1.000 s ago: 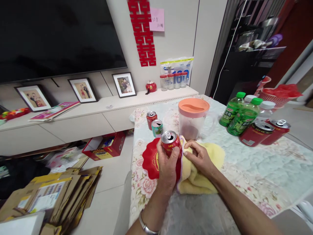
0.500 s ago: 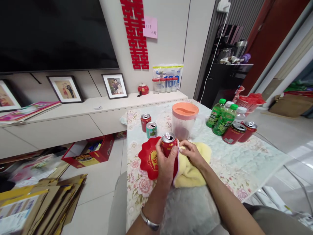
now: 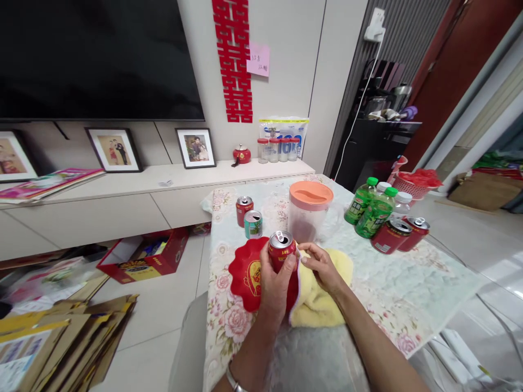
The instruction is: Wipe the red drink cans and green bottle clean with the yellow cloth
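My left hand [image 3: 274, 286] is wrapped round a red drink can [image 3: 281, 252], held upright with its top opened, above a red scalloped plate [image 3: 241, 275]. Beside the can, my right hand [image 3: 321, 267] pinches the edge of a yellow cloth [image 3: 321, 305], which drapes down to the table and covers part of the plate. The cloth's purple-trimmed border runs close along the can's right side. Just behind the can stand a teal can [image 3: 253, 225] and another red can [image 3: 244, 211].
A clear pitcher with an orange lid [image 3: 311, 193] stands behind my hands. Green-capped bottles [image 3: 373, 212] and two larger red cans [image 3: 391, 236] are at the right on the flowered tablecloth [image 3: 429, 272]. Flattened cardboard [image 3: 81, 348] and a red box [image 3: 145, 256] lie on the floor at left.
The view has tilted slightly upward, so the table things sit lower in the picture. My left hand still grips the can and my right hand still has the cloth.
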Demonstrator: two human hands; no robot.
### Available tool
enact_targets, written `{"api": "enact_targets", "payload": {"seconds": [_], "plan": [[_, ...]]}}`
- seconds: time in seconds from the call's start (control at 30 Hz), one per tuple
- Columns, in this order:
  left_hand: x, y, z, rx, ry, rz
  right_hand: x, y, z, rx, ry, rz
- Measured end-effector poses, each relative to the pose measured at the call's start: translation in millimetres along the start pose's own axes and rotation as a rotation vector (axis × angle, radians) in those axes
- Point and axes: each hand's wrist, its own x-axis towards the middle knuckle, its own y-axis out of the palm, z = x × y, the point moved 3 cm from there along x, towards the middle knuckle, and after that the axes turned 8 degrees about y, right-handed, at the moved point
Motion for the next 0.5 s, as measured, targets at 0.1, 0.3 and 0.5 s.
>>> {"api": "enact_targets", "payload": {"seconds": [0.1,0.3,0.5], "plan": [[0,-0.9,1,-0.024,0.022,0.010,-2,3,8,0.026,-0.008,-0.065],[-2,0.8,3,-0.090,0.015,0.028,-10,6,22,-0.003,0.000,-0.232],[-4,0.1,-2,-0.030,-0.008,-0.048,-27,26,56,-0.046,-0.080,-0.338]]}}
